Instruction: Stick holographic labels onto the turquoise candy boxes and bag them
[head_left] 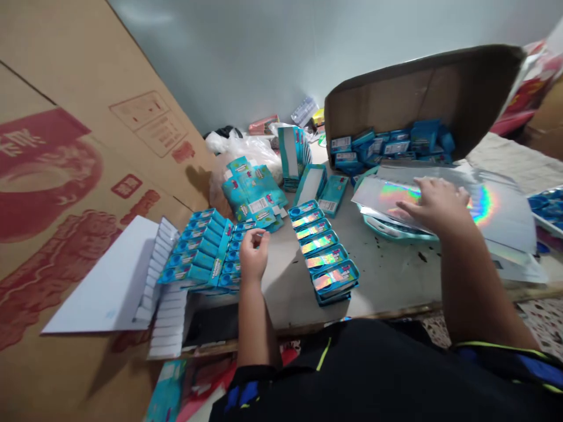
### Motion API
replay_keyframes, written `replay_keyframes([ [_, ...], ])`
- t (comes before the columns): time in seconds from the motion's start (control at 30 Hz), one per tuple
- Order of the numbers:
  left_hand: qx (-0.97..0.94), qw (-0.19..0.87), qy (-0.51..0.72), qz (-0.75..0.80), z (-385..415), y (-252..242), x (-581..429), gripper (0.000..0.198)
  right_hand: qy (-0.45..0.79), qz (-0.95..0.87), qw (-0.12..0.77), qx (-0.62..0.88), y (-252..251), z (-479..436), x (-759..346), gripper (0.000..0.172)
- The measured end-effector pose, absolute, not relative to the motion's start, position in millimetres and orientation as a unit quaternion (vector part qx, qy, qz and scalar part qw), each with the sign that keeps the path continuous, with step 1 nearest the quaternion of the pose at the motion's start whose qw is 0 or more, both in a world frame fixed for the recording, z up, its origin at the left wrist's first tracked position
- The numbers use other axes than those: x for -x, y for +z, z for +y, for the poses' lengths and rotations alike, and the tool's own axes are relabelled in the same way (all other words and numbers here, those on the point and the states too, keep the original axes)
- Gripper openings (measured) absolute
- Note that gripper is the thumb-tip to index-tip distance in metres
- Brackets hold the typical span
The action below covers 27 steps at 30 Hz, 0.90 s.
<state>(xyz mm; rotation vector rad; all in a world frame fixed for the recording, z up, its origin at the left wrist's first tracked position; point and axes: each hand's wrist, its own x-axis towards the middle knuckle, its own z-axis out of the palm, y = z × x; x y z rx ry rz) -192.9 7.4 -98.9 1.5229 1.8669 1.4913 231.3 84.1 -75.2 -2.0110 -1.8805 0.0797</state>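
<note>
My left hand [254, 253] is closed with curled fingers, beside an open display box [206, 252] of small blue packs. Anything inside those fingers is hidden or too small to make out. To its right stands an overlapping row of blue tins [326, 252] with shiny rainbow stickers on their lids. My right hand [433, 205] has its fingers spread and rests on loose silvery holographic sheets [505, 205]. Under the sheets shows the rim of a teal tray [387, 230]; what the tray holds is mostly covered.
A tipped cardboard box [422, 94] holds several blue packs [396, 146] at the back. Flattened teal cartons [255, 193] and a stack of folded cartons [292, 155] lie nearer the middle. A large printed carton [79, 176] walls off the left, with a white board [114, 281] against it.
</note>
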Motion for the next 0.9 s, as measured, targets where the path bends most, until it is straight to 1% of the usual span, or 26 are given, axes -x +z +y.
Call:
replay_keyframes([
  [0.07, -0.524, 0.123, 0.545, 0.643, 3.7, -90.5, 190.1, 0.030, 0.068, -0.675, 0.107, 0.727, -92.7, 90.5, -246.0, 0.049],
  [0.1, -0.522, 0.108, 0.553, 0.640, 2.6, -85.7, 187.6, 0.031, 0.073, -0.680, 0.086, 0.725, -99.8, 93.7, -248.9, 0.045],
  [0.13, -0.521, 0.094, 0.559, 0.639, 1.8, -81.0, 184.8, 0.031, 0.067, -0.684, 0.081, 0.722, -105.6, 96.9, -249.5, 0.044],
  [0.23, -0.514, 0.057, 0.581, 0.628, 0.2, -68.3, 176.6, 0.033, 0.046, -0.672, 0.101, 0.732, -115.7, 105.7, -244.4, 0.045],
  [0.37, -0.512, 0.023, 0.597, 0.617, -2.6, -54.0, 171.4, 0.032, 0.072, -0.645, 0.109, 0.753, -120.4, 110.7, -238.3, 0.045],
  [0.4, -0.515, 0.015, 0.597, 0.615, -3.9, -50.9, 171.1, 0.031, 0.071, -0.645, 0.119, 0.752, -121.2, 110.4, -238.0, 0.048],
  [0.47, -0.520, 0.004, 0.604, 0.604, -7.3, -45.9, 171.1, 0.029, 0.067, -0.658, 0.146, 0.736, -122.1, 109.6, -238.0, 0.062],
  [0.53, -0.523, -0.001, 0.615, 0.590, -11.6, -43.6, 171.1, 0.027, 0.075, -0.687, 0.151, 0.707, -120.7, 110.6, -237.4, 0.075],
  [0.67, -0.518, -0.006, 0.618, 0.591, -20.9, -48.6, 170.8, 0.028, 0.085, -0.744, 0.101, 0.656, -107.2, 123.1, -229.0, 0.084],
  [0.8, -0.528, 0.010, 0.609, 0.591, -31.8, -60.0, 171.9, 0.026, 0.061, -0.747, 0.050, 0.660, -88.7, 134.3, -215.4, 0.099],
  [0.87, -0.529, 0.010, 0.608, 0.592, -37.8, -65.7, 174.9, 0.026, 0.055, -0.743, 0.012, 0.667, -81.9, 128.6, -213.4, 0.099],
  [0.9, -0.528, 0.008, 0.606, 0.595, -40.5, -68.6, 177.3, 0.026, 0.054, -0.745, 0.000, 0.665, -79.3, 122.4, -215.2, 0.095],
])
